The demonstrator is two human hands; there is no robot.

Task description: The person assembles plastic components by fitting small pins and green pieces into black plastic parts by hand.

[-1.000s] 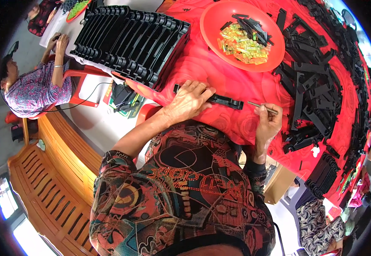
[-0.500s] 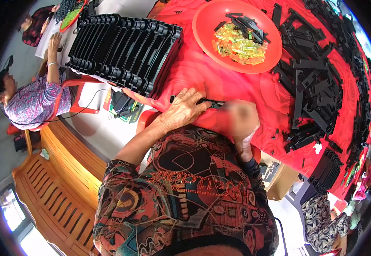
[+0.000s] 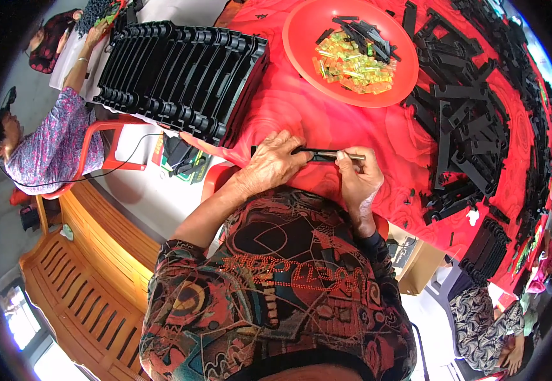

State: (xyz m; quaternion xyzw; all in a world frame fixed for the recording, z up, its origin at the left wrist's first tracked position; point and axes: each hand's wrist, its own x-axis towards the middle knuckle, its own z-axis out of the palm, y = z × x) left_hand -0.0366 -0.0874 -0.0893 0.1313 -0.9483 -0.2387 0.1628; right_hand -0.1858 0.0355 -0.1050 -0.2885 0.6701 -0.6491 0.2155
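At the near edge of the red-covered table, my left hand [image 3: 275, 159] is closed over a long black plastic part [image 3: 317, 152], holding it down. Part of that piece is hidden under the fingers. Between thumb and fingers, my right hand [image 3: 360, 181] pinches a thin brownish rod [image 3: 354, 156], which lies along the right end of the black part. What its tip touches is too small to tell. Beyond my hands, a red round basin [image 3: 295, 54] holds small yellow-green clear pieces [image 3: 358, 70] and black strips [image 3: 365, 37].
A stack of black assembled frames [image 3: 181, 76] stands at the left on the table. Loose black plastic parts [image 3: 473, 127] are heaped on the right. Left of me are a wooden bench [image 3: 85, 279] and a seated co-worker [image 3: 54, 149]. Another person [image 3: 485, 324] sits at lower right.
My right hand was blurred and now shows sharply, with the thin rod visible in it. My left hand has hardly moved. The left co-worker's arm has reached farther away.
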